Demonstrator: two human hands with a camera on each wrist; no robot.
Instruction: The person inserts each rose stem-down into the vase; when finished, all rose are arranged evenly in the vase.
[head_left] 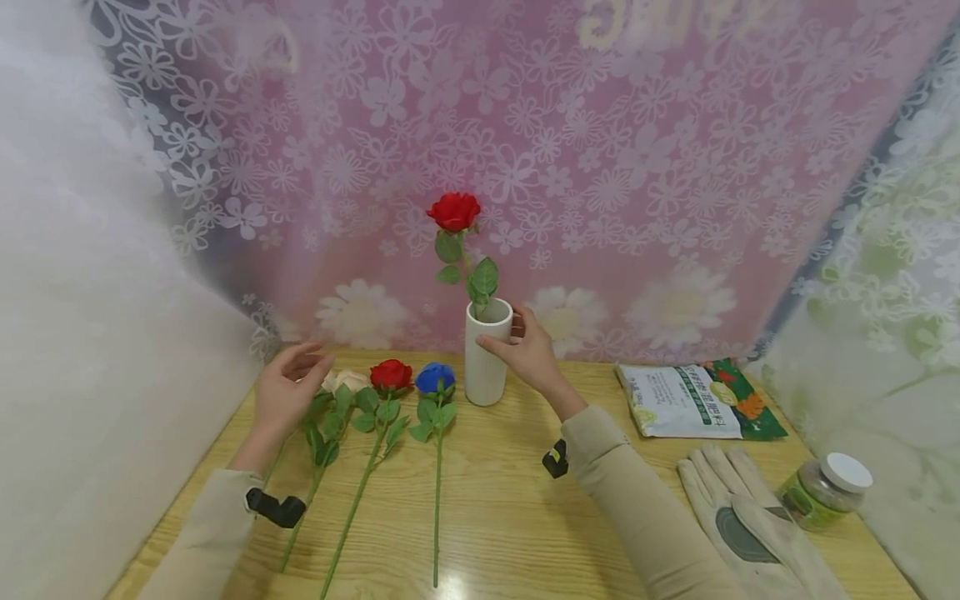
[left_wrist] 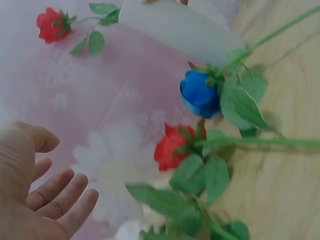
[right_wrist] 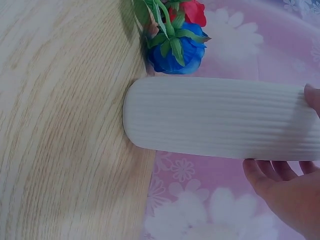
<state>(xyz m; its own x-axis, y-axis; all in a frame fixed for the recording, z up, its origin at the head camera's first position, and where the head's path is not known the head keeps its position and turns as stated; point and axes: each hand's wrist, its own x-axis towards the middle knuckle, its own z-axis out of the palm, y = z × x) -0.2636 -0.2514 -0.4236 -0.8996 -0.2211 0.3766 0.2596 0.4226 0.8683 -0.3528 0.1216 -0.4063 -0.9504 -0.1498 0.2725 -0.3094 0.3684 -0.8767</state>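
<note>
A white ribbed vase [head_left: 486, 367] stands upright at the back of the table, with one red rose [head_left: 454, 212] leaning left out of its mouth. My right hand [head_left: 531, 348] grips the vase near its rim, thumb in front and fingers round the far side. In the right wrist view, the fingers and thumb touch opposite sides of the vase [right_wrist: 215, 117]. My left hand [head_left: 288, 387] hovers at the left with loosely bent fingers and nothing in them. Close to it lie a pale cream rose [head_left: 347, 382], a second red rose [head_left: 391, 375] and a blue rose [head_left: 435, 379].
On the right lie a white and green printed bag [head_left: 697, 402] and pale work gloves [head_left: 750, 517]. A jar with a white lid [head_left: 828, 487] stands beside the gloves. A pink floral cloth [head_left: 585, 167] hangs behind the wooden table [head_left: 510, 508].
</note>
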